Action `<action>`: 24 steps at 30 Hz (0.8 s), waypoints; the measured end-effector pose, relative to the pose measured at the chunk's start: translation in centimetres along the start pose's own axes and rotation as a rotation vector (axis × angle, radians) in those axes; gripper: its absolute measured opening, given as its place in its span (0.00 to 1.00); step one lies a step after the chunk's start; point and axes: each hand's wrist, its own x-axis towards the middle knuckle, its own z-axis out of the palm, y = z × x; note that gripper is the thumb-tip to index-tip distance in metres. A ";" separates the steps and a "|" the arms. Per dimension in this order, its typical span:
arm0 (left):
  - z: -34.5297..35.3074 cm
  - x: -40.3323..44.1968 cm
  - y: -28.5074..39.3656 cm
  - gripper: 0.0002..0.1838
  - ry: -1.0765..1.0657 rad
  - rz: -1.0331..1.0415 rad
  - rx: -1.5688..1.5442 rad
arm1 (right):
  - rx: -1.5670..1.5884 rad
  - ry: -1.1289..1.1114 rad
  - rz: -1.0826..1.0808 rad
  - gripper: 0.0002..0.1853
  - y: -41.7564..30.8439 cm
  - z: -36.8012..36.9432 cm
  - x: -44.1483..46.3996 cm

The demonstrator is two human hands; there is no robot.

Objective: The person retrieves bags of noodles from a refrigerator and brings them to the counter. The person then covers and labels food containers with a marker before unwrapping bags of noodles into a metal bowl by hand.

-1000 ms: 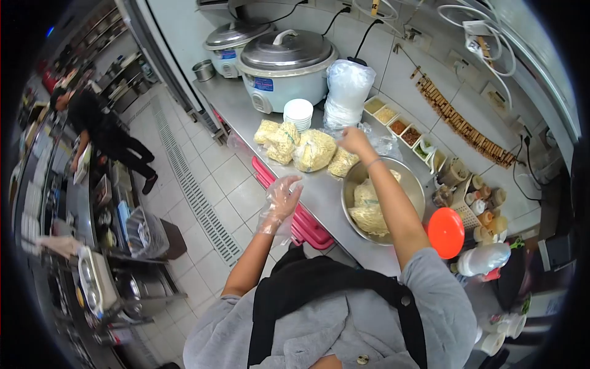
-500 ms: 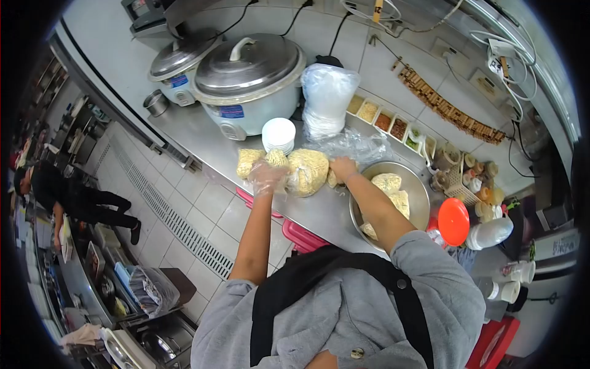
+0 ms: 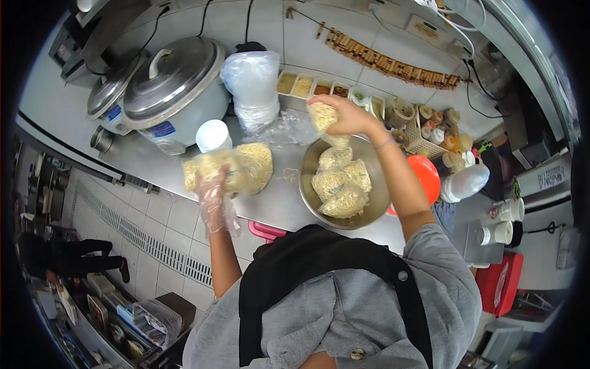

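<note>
In a clear plastic glove, my left hand is closed on a clump of pale yellow noodles, blurred by motion. Beside it on the steel counter rests a large clear bag of noodles. My right hand, bare, grips a small clear bag of noodles above the back rim of a metal bowl. Inside that bowl lie several similar noodle bags. A few loose noodle strands are on the counter between the hands.
Two rice cookers stand at the back left, near white round containers and a stack of plastic bags. Ingredient tubs line the wall. Bottles and a red lid sit right. Another person stands far left.
My right hand has risen from the counter with a small noodle bag, to above the bowl's back. My left hand has lifted noodles slightly. The camera view has shifted right.
</note>
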 end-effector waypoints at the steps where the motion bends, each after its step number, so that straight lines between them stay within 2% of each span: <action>1: 2.3 -1.3 1.4 0.31 -0.110 -0.067 0.090 | 0.001 -0.001 0.013 0.36 0.7 -0.3 -1.9; 3: 6.9 -5.0 4.5 0.31 -0.437 -0.092 0.004 | -0.296 -0.006 -0.063 0.41 2.1 -0.3 -5.1; 4: 9.7 -5.4 1.4 0.32 -0.498 0.030 -0.066 | -0.295 -0.008 -0.063 0.41 2.2 0.3 -6.6; 6: 13.8 -7.6 1.2 0.30 -0.610 0.228 0.221 | -0.526 -0.051 0.239 0.45 2.2 2.3 -9.6; 8: 16.9 -8.9 -1.2 0.37 -0.724 0.317 0.517 | -0.594 -0.184 0.362 0.49 4.5 5.2 -11.9; 9: 17.7 -9.3 -2.6 0.37 -0.700 0.302 0.523 | -0.643 -0.195 0.292 0.49 8.3 8.0 -14.0; 10: 18.2 -9.5 -3.9 0.39 -0.776 0.463 0.716 | -0.688 -0.205 0.214 0.49 11.1 10.3 -15.6; 11: 18.1 -9.4 -4.6 0.41 -0.847 0.616 0.916 | -0.678 -0.218 0.175 0.49 10.3 10.6 -15.8; 12: 17.6 -9.3 -4.6 0.41 -0.813 0.591 0.930 | -0.655 -0.280 0.247 0.49 8.7 10.0 -15.6; 13: 17.1 -9.2 -4.1 0.41 -0.644 0.771 0.884 | -0.639 -0.340 0.320 0.49 7.4 9.1 -14.9; 14: 16.3 -9.1 -3.5 0.41 -0.480 0.946 0.836 | -0.634 -0.350 0.290 0.49 6.9 8.4 -14.2; 15: 14.8 -8.7 -1.1 0.41 -0.484 0.821 0.779 | -0.624 -0.409 0.363 0.49 6.5 7.9 -13.9; 17: 11.7 -5.6 -0.8 0.41 -0.253 0.634 0.732 | -0.649 -0.450 0.508 0.48 3.3 6.3 -12.1; 18: 10.3 -2.7 -5.2 0.38 0.076 0.762 0.759 | -0.646 -0.448 0.504 0.48 3.8 6.4 -11.7; 19: 7.2 -0.5 -6.7 0.39 0.182 0.782 0.767 | -0.547 -0.273 0.400 0.46 4.5 6.5 -11.7; 20: 4.4 0.4 -5.1 0.43 0.129 0.387 0.951 | -0.445 -0.098 0.299 0.44 4.9 6.6 -11.8; 21: 2.1 1.4 -5.9 0.46 0.150 0.362 0.999 | -0.444 -0.091 0.306 0.44 4.4 6.6 -11.4; 23: 0.1 2.3 -6.8 0.49 0.155 0.343 1.045 | -0.164 -0.058 0.185 0.37 1.8 7.5 -10.4; 24: -0.2 2.4 -6.9 0.50 0.083 0.154 1.127 | -0.213 -0.124 0.179 0.36 0.8 8.6 -10.2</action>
